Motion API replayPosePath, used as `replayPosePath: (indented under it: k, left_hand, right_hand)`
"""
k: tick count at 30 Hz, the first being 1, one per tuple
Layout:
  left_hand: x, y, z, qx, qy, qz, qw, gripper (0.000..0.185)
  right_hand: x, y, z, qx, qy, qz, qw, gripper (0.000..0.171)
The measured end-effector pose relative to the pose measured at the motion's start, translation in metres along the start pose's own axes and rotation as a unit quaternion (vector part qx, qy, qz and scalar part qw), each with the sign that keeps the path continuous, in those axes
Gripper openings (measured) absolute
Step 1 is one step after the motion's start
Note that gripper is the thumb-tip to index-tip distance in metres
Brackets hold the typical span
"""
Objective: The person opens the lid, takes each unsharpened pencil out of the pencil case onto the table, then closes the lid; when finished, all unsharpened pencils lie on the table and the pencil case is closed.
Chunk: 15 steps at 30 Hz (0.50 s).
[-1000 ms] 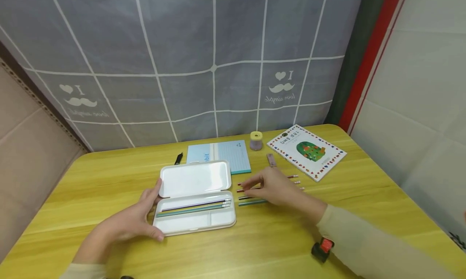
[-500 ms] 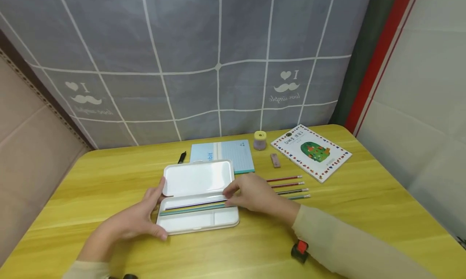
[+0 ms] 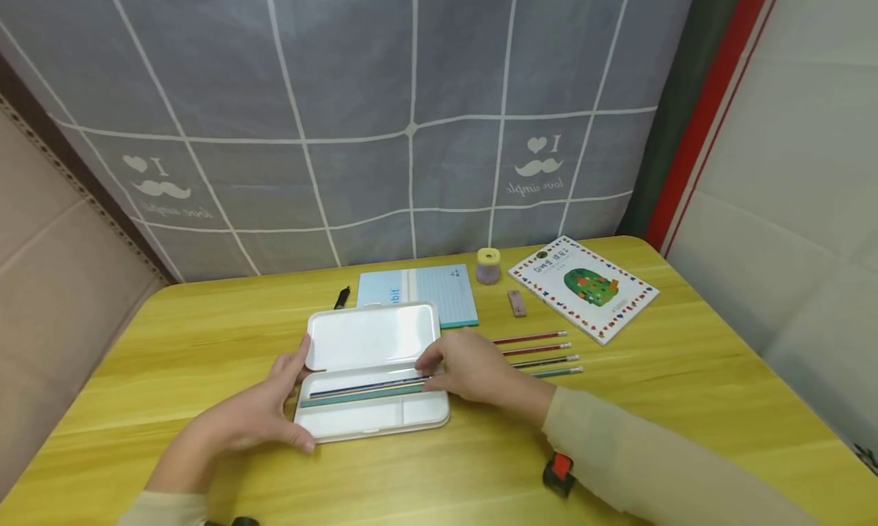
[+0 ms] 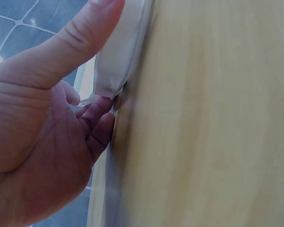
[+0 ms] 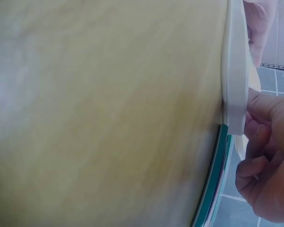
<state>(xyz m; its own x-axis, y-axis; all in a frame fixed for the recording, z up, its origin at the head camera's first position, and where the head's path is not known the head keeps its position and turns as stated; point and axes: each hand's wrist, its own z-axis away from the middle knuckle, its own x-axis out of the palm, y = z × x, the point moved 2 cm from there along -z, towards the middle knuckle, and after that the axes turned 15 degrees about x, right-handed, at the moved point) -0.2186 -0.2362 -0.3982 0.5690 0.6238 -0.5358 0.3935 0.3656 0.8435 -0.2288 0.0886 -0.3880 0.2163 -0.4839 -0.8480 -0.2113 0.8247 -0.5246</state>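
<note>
A white pencil case (image 3: 357, 421) lies open on the table, its lid (image 3: 373, 335) folded back. Several pencils (image 3: 366, 394) lie lengthwise in its tray. My left hand (image 3: 257, 419) grips the case's left end, thumb at the front corner and fingers at the back; the left wrist view shows the fingers against the case's edge (image 4: 120, 52). At the tray's right end, my right hand (image 3: 469, 367) pinches the pencils' ends between thumb and fingers, which hide those ends. In the right wrist view, my right hand (image 5: 274, 161) is beside the case's white wall (image 5: 235, 71).
Several pencils (image 3: 542, 349) lie side by side right of the case, partly behind my right hand. Behind are a blue notebook (image 3: 439, 290), a black pen (image 3: 342, 297), a yellow-topped container (image 3: 488, 267), a pink eraser-like block (image 3: 517, 303) and a white picture book (image 3: 583, 288).
My right hand has moved left from the pencils on the table to those in the case. There, the pencils have shifted slightly and the yellow one shows less. My left hand stays at the case.
</note>
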Motion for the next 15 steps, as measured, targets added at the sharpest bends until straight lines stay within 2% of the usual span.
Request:
replayPosePath:
  k: [3, 7, 15]
  left_hand:
    - [0.0, 0.0002, 0.0002, -0.001, -0.001, -0.002, 1.0, 0.153]
    - [-0.0004, -0.0003, 0.0008, 0.0, -0.001, -0.009, 1.0, 0.153]
    - [-0.0004, -0.0017, 0.0018, 0.007, -0.002, -0.034, 0.9994, 0.151]
  right_hand:
    - [-0.0008, -0.0019, 0.0002, -0.001, -0.005, 0.02, 1.0, 0.019]
    - [-0.0025, -0.0066, 0.0018, -0.03, -0.005, 0.07, 0.997, 0.02]
    - [0.0024, -0.0092, 0.0028, -0.055, 0.03, 0.121, 0.991, 0.015]
